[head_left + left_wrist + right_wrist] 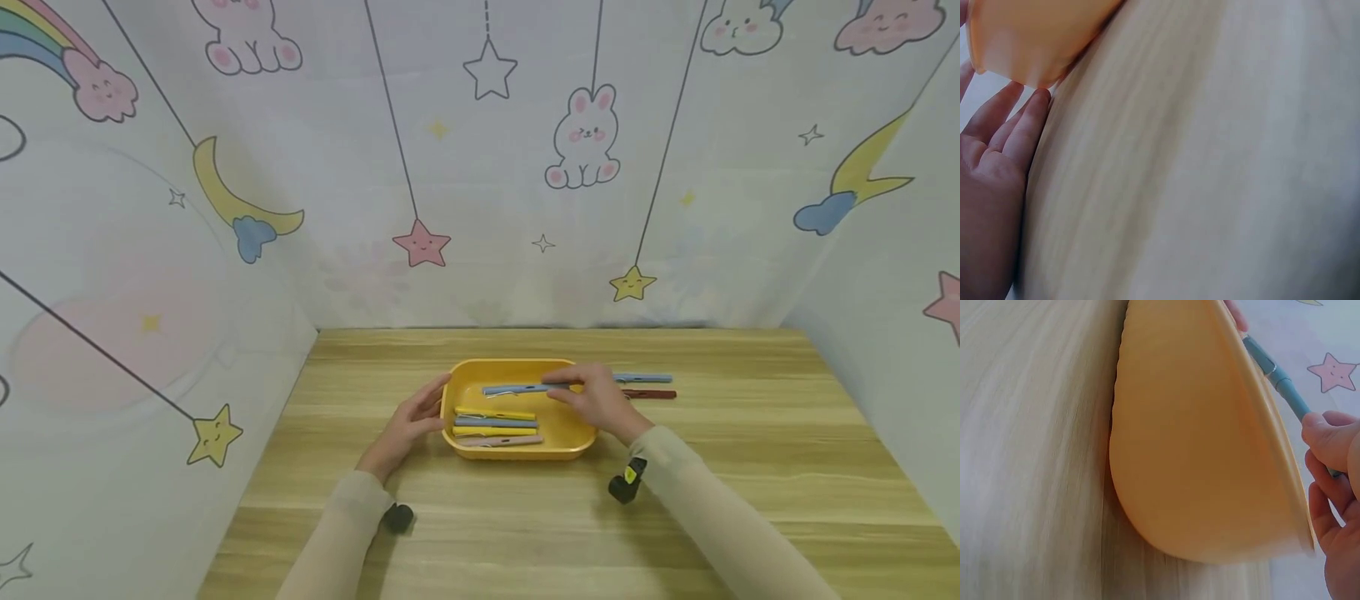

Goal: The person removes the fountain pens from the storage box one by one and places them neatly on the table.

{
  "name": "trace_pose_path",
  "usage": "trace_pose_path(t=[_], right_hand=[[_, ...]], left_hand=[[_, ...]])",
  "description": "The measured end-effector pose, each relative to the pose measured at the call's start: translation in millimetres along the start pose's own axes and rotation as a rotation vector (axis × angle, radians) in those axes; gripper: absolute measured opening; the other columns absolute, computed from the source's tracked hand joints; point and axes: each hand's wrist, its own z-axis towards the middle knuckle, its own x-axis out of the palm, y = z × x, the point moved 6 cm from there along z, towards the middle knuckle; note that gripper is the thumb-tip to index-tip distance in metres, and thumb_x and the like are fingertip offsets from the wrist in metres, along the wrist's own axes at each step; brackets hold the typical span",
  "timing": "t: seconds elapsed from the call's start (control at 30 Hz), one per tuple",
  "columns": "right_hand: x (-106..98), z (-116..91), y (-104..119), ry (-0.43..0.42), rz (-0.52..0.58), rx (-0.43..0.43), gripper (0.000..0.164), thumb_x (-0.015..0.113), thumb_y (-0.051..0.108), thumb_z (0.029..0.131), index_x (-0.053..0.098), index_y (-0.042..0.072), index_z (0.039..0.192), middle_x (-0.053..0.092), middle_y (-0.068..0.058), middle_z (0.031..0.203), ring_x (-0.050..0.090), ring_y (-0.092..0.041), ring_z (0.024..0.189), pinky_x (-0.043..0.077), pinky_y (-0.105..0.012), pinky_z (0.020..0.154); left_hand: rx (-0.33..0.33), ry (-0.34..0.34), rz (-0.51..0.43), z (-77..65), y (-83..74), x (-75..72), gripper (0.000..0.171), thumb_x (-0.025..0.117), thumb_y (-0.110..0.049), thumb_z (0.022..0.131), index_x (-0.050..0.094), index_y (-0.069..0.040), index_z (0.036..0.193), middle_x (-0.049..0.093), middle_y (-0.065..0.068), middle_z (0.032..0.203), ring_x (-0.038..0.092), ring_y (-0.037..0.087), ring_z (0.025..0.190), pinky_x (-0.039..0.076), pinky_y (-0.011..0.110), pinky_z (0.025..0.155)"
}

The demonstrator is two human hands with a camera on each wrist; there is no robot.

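A blue fountain pen (pixel 517 389) is pinched between the thumb and fingers of my right hand (pixel 600 404), held level over the back of a yellow plastic tray (pixel 558 452). In the right wrist view the pen (pixel 1291 394) runs past the tray's rim, its clip toward the far end. My left hand (pixel 411 423) rests its fingertips against the tray's left side with fingers fairly straight. Inside the tray lie several pens side by side: yellow pens (pixel 495 432), a blue-grey pen (pixel 498 422) and a pale pinkish pen (pixel 517 441).
Right of the tray, a blue pen (pixel 645 378) and a dark red pen (pixel 652 394) lie on the wood-grain table (pixel 510 525), their left ends hidden behind my right hand. A white curtain (pixel 495 167) with cartoon prints stands along the back and sides.
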Motion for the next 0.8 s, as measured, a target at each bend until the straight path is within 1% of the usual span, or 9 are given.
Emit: trace_pose_path(t=[0.2, 0.3, 0.43, 0.5, 0.63, 0.8], right_hand=[[-8.1, -4.7, -2.9, -0.031, -0.007, 0.012, 0.023, 0.08, 0.01, 0.093, 0.082, 0.008, 0.116, 0.079, -0.005, 0.115, 0.074, -0.028, 0.109, 0.061, -0.048, 0.092], [-12.7, -8.7, -5.9, -0.038, 0.004, 0.034, 0.023, 0.079, 0.011, 0.094, 0.082, 0.01, 0.117, 0.079, -0.005, 0.116, 0.073, -0.027, 0.109, 0.061, -0.047, 0.09], [-20.1, -12.6, -10.9, -0.067, 0.031, 0.063, 0.022, 0.079, 0.011, 0.094, 0.082, 0.012, 0.117, 0.079, -0.007, 0.118, 0.072, -0.029, 0.112, 0.061, -0.049, 0.092], [-23.6, -14.3, -14.4, -0.085, 0.048, 0.071, 0.022, 0.079, 0.011, 0.094, 0.082, 0.012, 0.116, 0.078, -0.008, 0.119, 0.072, -0.031, 0.115, 0.06, -0.05, 0.095], [-28.9, -16.6, -20.3, -0.12, 0.059, 0.06, 0.022, 0.08, 0.01, 0.094, 0.082, 0.011, 0.115, 0.078, -0.009, 0.118, 0.073, -0.03, 0.112, 0.062, -0.048, 0.092], [-35.5, -21.4, -23.5, -0.146, 0.06, 0.04, 0.022, 0.081, 0.008, 0.092, 0.082, 0.01, 0.114, 0.079, -0.009, 0.117, 0.074, -0.029, 0.11, 0.062, -0.045, 0.09]], left_hand=[[-0.011, -0.004, 0.003, 0.1, -0.9, -0.6, 0.074, 0.064, 0.0, 0.1, 0.034, -0.013, 0.166, 0.032, 0.015, 0.17, 0.033, 0.036, 0.155, 0.034, 0.032, 0.122], [-0.011, -0.004, 0.001, -0.1, 0.9, -0.5, 0.073, 0.064, 0.0, 0.1, 0.034, -0.013, 0.166, 0.032, 0.015, 0.17, 0.033, 0.036, 0.155, 0.034, 0.03, 0.121], [-0.013, -0.003, -0.009, -0.2, 1.3, -1.0, 0.073, 0.064, -0.001, 0.1, 0.034, -0.014, 0.166, 0.032, 0.016, 0.17, 0.033, 0.037, 0.155, 0.036, 0.024, 0.119], [-0.008, -0.004, -0.008, -0.4, 0.2, -0.7, 0.074, 0.065, -0.001, 0.1, 0.034, -0.014, 0.166, 0.032, 0.016, 0.17, 0.033, 0.038, 0.155, 0.036, 0.024, 0.119], [-0.003, -0.005, -0.003, -0.4, -0.8, -0.6, 0.074, 0.065, -0.001, 0.1, 0.033, -0.013, 0.166, 0.032, 0.017, 0.17, 0.032, 0.039, 0.155, 0.035, 0.029, 0.121], [-0.016, -0.005, -0.001, -0.5, 1.7, -0.9, 0.074, 0.065, -0.003, 0.1, 0.034, -0.015, 0.166, 0.033, 0.015, 0.17, 0.033, 0.036, 0.155, 0.032, 0.037, 0.123]])
